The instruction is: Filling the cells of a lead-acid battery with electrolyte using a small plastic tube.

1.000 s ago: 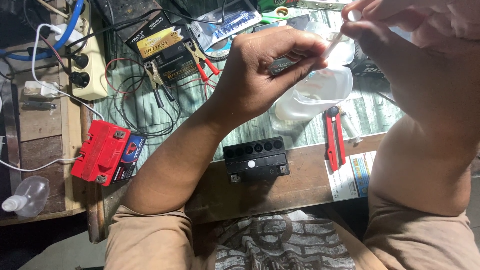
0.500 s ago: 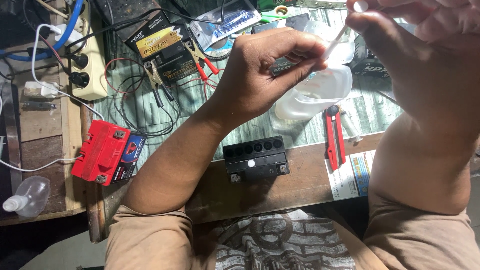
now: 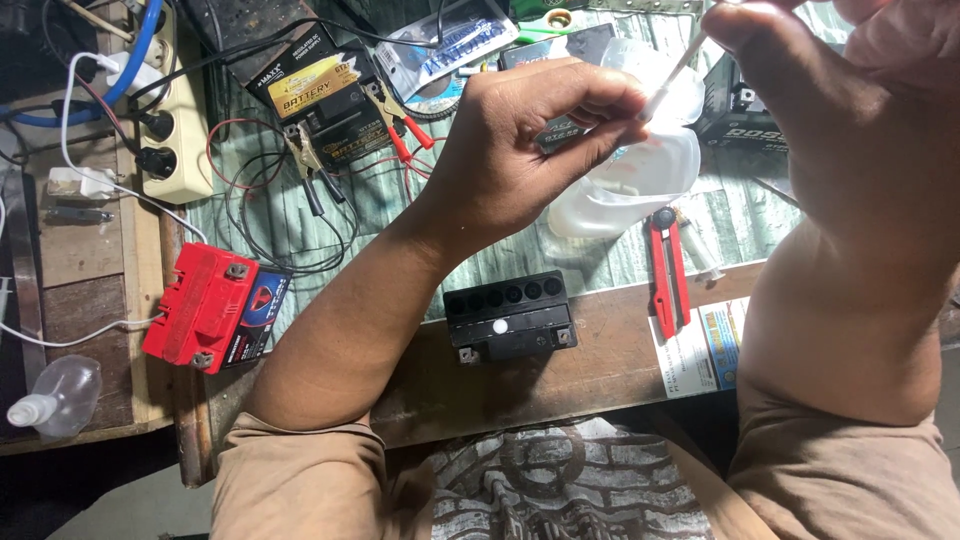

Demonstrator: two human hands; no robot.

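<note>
My left hand (image 3: 520, 140) is raised over the bench with its fingers curled around the lower end of a thin white tube (image 3: 668, 78). My right hand (image 3: 850, 60), close to the camera at the top right, pinches the upper end of the same tube. Under the hands lies a translucent plastic container (image 3: 640, 180). A small black battery (image 3: 508, 315) with a row of open filler holes stands on the wooden edge of the bench, below my left wrist.
A red battery (image 3: 210, 305) sits at the left with a white cable. A boxed battery (image 3: 320, 100) with clip leads (image 3: 400, 125) and a power strip (image 3: 170, 130) lie at the back left. A red utility knife (image 3: 667, 270), a paper leaflet (image 3: 700, 350) and a small plastic bottle (image 3: 55, 395) are nearby.
My right hand has come down and closer to the camera while still pinching the tube. The left hand has barely moved.
</note>
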